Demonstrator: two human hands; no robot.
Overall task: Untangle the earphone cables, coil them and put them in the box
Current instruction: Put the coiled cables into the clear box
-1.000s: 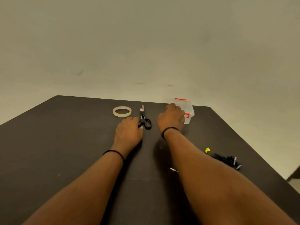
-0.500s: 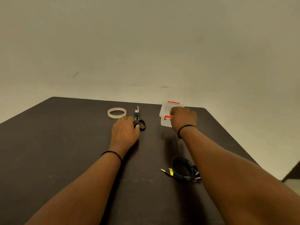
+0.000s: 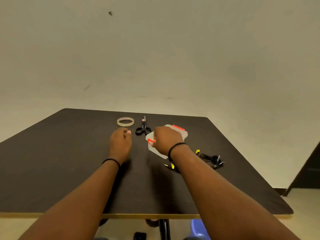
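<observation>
A small clear plastic box (image 3: 181, 133) with red latches is held tilted just above the dark table (image 3: 52, 153); my right hand (image 3: 165, 139) grips it from above. The black earphone cables (image 3: 210, 160), bundled with yellow tags, lie on the table to the right of my right forearm. A jack plug with a yellow tag (image 3: 168, 165) pokes out on the forearm's left side. My left hand (image 3: 121, 142) rests on the table left of the box with its fingers curled and nothing in it.
A roll of clear tape (image 3: 125, 121) and black scissors (image 3: 142, 129) lie near the table's far edge. The wall stands close behind. The near table edge (image 3: 138, 216) runs across the bottom, with a blue stool (image 3: 197, 228) below it.
My right hand has pulled the box from the far right toward me and the middle, tilting it. My left hand has left the scissors' handle. The view has shifted back, showing the near edge.
</observation>
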